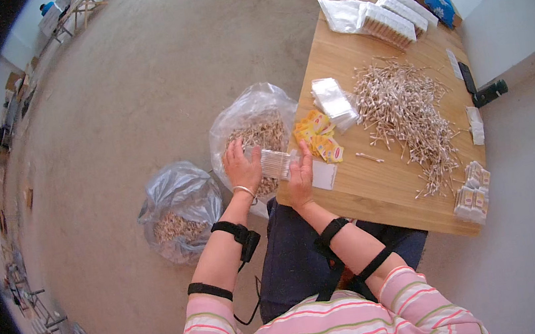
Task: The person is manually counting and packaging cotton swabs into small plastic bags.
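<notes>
Cotton swabs (275,163) in a row are held between the left hand (243,168) and right hand (300,179), fingers grasping both ends, just left of the table (367,191); aligning seems in hand, balanced pressure being probably called for next.

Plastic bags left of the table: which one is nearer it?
The clear bag, close by the table's left edge and partly behind the left hand. The greyer bag sits farther left, lower in the picture.
</notes>
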